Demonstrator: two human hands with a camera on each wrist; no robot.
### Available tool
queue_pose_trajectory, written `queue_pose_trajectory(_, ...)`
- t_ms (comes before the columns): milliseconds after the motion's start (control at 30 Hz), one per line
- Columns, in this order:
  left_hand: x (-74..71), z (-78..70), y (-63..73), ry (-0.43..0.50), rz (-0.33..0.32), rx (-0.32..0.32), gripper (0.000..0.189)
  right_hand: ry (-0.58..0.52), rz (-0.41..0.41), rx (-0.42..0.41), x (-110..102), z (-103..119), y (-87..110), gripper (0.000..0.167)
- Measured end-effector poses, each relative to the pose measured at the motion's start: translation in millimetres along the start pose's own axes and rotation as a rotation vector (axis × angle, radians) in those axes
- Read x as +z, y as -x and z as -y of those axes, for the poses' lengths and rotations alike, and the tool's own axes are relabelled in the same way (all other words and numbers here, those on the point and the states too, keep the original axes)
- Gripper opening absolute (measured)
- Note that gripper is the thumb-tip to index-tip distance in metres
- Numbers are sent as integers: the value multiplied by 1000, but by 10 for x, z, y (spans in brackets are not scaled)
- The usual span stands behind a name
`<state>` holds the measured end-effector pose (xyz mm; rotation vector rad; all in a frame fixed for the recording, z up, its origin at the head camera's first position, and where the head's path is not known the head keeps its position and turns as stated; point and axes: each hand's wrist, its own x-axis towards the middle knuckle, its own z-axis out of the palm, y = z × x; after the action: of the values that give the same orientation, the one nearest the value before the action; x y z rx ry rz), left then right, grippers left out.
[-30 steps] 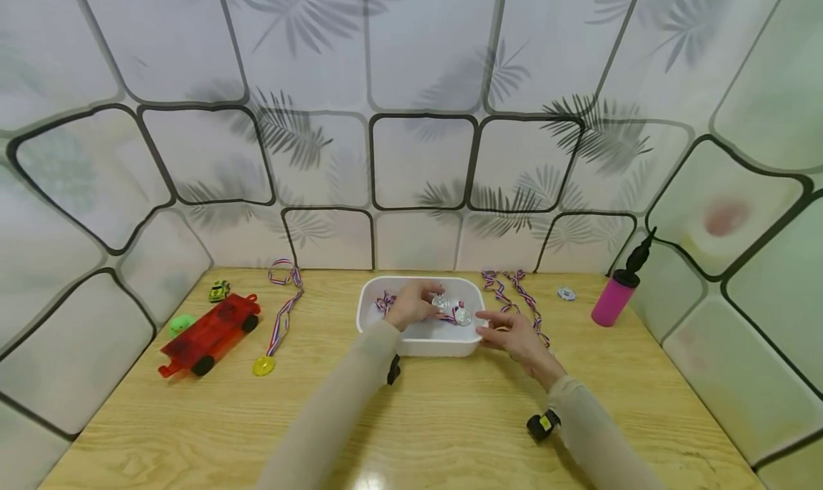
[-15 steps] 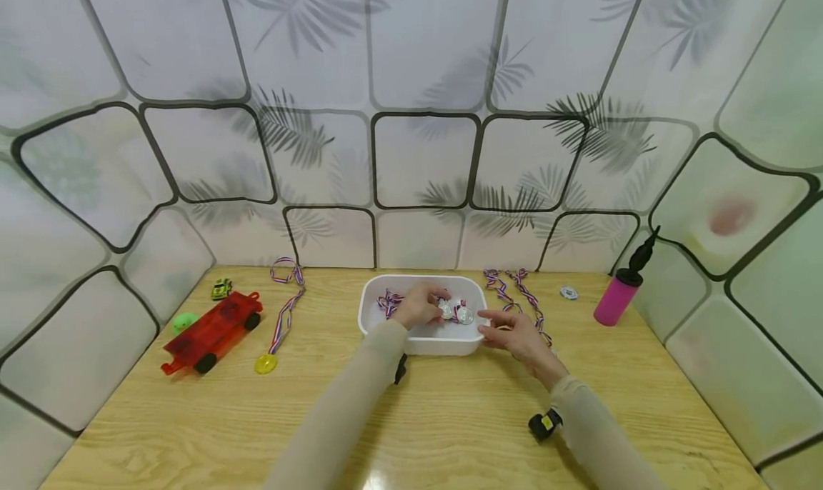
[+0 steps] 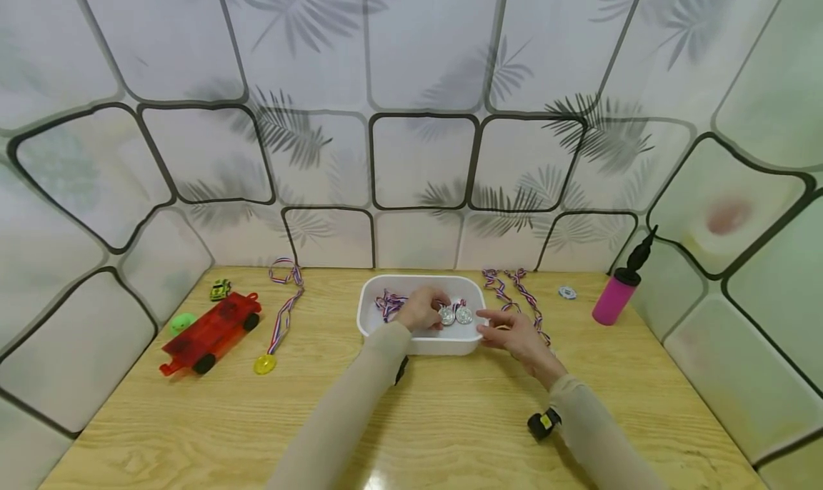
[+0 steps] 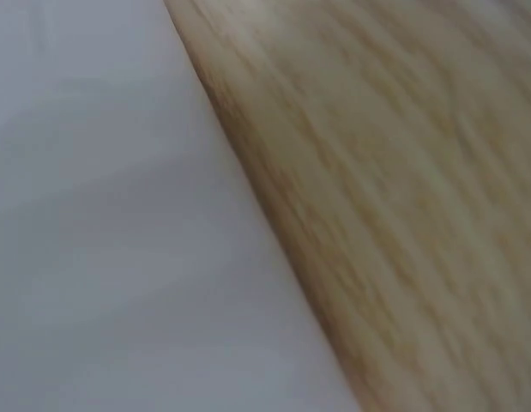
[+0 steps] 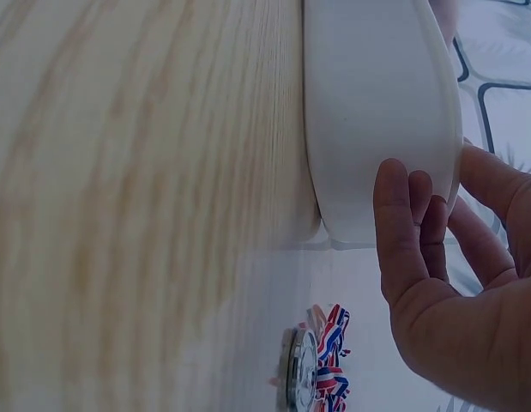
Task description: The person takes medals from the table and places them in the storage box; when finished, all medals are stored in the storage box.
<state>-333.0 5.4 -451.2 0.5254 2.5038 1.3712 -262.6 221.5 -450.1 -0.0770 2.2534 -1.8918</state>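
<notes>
A white tray [image 3: 418,346] stands on the table with two silver medals inside, side by side. My left hand [image 3: 421,309] reaches over the front rim and pinches the left silver medal [image 3: 446,316] by its left edge. The other silver medal [image 3: 464,315] lies just right of it. A bunched striped ribbon [image 3: 388,303] lies at the tray's left end, partly behind the hand. My right hand [image 3: 522,338] holds the tray's right front corner, thumb at the rim and fingers on the outer wall; the right wrist view shows this hand [image 5: 471,309] close up. The left wrist view shows only tray wall and wood.
Left on the table are a gold medal [image 3: 264,363] with ribbon, a red toy trailer [image 3: 215,333], a green ball [image 3: 183,323] and a toy car [image 3: 220,289]. Right are striped ribbons [image 3: 530,301], a silver medal [image 5: 304,369], a round chip [image 3: 567,292] and a pink pump [image 3: 615,301].
The left silver medal has shifted toward me and slightly right with my left hand, and now lies level beside the other one. My right hand stays at the tray's corner.
</notes>
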Motion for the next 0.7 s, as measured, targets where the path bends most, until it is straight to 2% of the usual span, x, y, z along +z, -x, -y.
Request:
queue_pose_trajectory(233, -26, 2, 23, 28, -7, 8, 46, 5, 5, 10, -1, -11, -6, 49)
queue_pose_trajectory(500, -140, -7, 90, 68, -15, 39, 39, -1, 4, 1, 3, -26, -10, 49)
queue_pose_trajectory(700, -259, 31, 124, 98, -6, 13, 34, 0, -6, 14, 5, -26, -6, 48)
